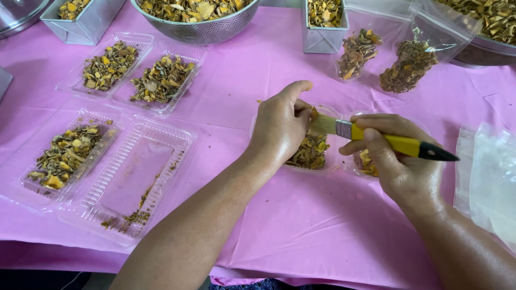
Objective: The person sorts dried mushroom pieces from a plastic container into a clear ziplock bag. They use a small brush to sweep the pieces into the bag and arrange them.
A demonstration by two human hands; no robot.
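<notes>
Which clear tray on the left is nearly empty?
The front clear tray beside the left forearm: only crumbs along its bottom, while the other three hold heaps of dried pieces.

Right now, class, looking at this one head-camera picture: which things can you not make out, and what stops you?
- Brush bristles: head view, tip hidden behind the left hand.
- Clear tray under the hands: mostly covered by the left hand and right hand; its fill cannot be judged.
- Metal colander: cut off by the top edge.
- Bowl at top right: cut off by the edge.
- Plastic bags: run off the right edge, count unclear.
</notes>
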